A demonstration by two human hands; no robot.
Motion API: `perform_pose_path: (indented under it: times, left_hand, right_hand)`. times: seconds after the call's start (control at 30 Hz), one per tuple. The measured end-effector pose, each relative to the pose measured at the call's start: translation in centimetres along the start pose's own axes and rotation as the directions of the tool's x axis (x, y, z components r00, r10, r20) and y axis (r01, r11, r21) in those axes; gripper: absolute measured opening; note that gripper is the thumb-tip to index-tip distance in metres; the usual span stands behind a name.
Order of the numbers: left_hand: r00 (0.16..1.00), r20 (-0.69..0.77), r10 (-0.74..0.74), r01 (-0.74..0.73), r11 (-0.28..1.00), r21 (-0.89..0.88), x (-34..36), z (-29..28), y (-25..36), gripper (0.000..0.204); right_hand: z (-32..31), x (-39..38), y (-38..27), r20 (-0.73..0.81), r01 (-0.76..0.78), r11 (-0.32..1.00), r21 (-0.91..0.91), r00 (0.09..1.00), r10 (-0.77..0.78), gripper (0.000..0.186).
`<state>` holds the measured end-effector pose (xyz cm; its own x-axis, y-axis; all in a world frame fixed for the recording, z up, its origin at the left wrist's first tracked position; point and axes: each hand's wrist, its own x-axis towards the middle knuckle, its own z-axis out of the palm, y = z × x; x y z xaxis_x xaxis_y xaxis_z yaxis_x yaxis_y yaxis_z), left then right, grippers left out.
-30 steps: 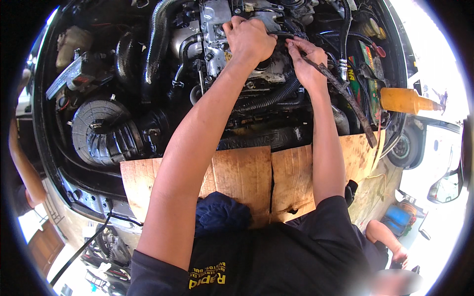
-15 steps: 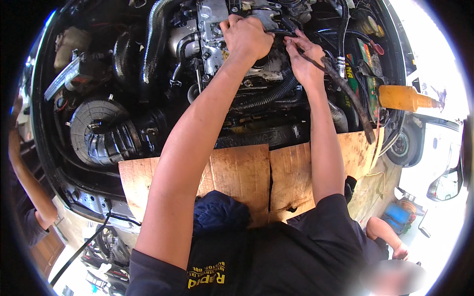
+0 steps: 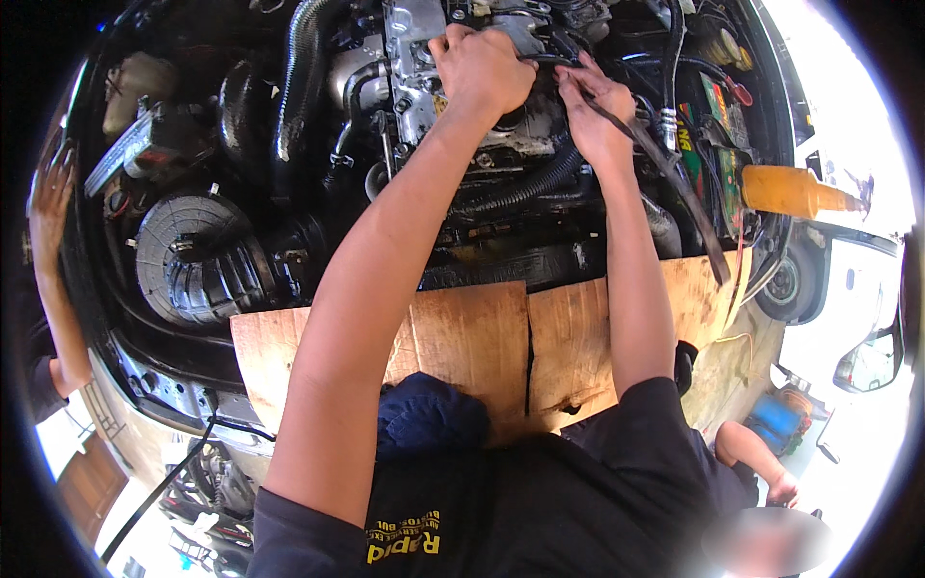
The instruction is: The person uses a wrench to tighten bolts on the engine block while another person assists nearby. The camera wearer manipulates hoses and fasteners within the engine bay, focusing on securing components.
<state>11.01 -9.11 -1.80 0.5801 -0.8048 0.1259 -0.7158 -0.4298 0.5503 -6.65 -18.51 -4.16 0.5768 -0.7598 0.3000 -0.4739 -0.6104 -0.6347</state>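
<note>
My left hand (image 3: 485, 71) is curled over the top of the metal engine (image 3: 412, 106), its fingers closed and bent down at the far side. Whatever lies under those fingers is hidden. Just to its right, my right hand (image 3: 599, 108) pinches a long dark flexible strip, perhaps a rubber hose (image 3: 686, 197). The strip slants across the back of my right hand and hangs toward the near right, its free end above the cardboard. A thin dark line runs in the gap between my two hands; whether it belongs to the strip I cannot tell.
Cardboard sheets (image 3: 462, 337) cover the front edge of the engine bay, with a dark blue cloth (image 3: 429, 414) against them. A round air filter housing (image 3: 198, 255) sits left. A yellow bottle (image 3: 795, 192) stands right, beside a battery (image 3: 718, 125). Another person's hand (image 3: 53, 183) is at far left.
The other person's arm at the far left has shifted, and its hand now shows by the car's edge. The dark strip has swung slightly; my hands stay nearly in place.
</note>
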Motion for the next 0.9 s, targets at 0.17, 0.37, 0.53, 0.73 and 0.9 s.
perform_pose_path:
  times: [0.17, 0.37, 0.53, 0.73, 0.9]
  left_hand:
    - [1.000, -0.019, 0.001, -0.002, 1.000, -0.028, -0.2, 0.1, -0.3, 0.046]
    - [1.000, -0.020, -0.011, 0.011, 1.000, -0.019, 0.0, 0.0, -0.3, 0.047]
    - [1.000, -0.030, 0.010, -0.011, 1.000, -0.012, 0.2, 0.0, -0.2, 0.050]
    - [0.999, -0.045, 0.003, -0.004, 1.000, -0.004, 0.2, 0.0, -0.3, 0.050]
    - [1.000, -0.025, 0.005, -0.005, 1.000, -0.006, 0.2, 0.0, -0.3, 0.049]
  right_hand:
    - [0.1, 0.1, -0.4, -0.007, -0.021, 1.000, -0.022, 1.000, 0.021, 0.024]
    - [0.5, 0.4, -0.9, -0.034, -0.003, 0.997, -0.078, 0.999, 0.000, 0.023]
    - [-0.2, 0.1, -0.5, -0.005, -0.027, 0.999, -0.047, 1.000, 0.027, 0.024]
    - [-0.2, 0.0, -0.8, 0.008, -0.019, 0.997, -0.077, 1.000, 0.020, 0.024]
    - [0.0, 0.3, -0.8, 0.007, 0.013, 0.994, -0.106, 1.000, -0.012, 0.025]
